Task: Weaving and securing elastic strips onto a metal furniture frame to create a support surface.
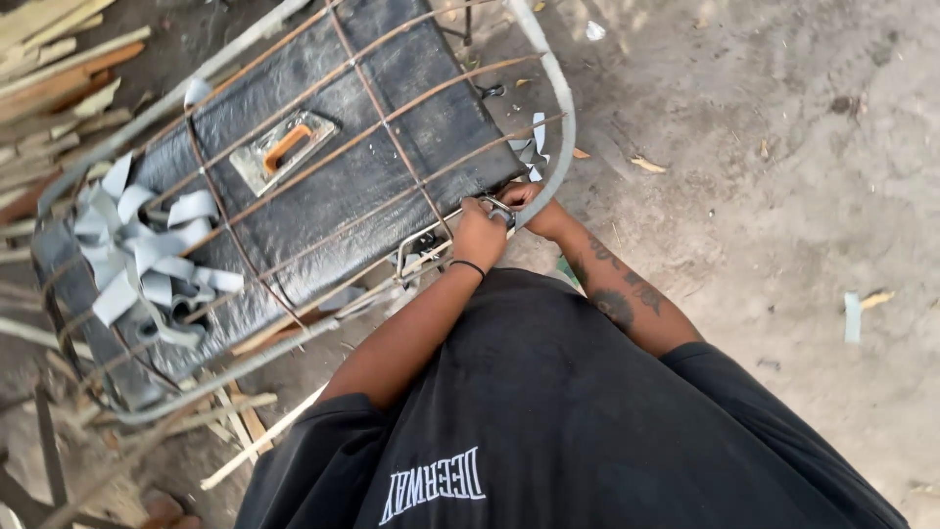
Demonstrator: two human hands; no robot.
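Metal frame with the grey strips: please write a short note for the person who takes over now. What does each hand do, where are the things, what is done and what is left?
Left hand: closed on a small metal tool at the near corner of the metal frame.
Right hand: at the same corner, grip partly hidden.
Things: the frame lies over a black case; a bundle of grey strips sits at its far end; wood offcuts lie on the ground beside it.
Done: grey strips hang at the worked corner and far end.
Left: most rust-coloured bars show bare.
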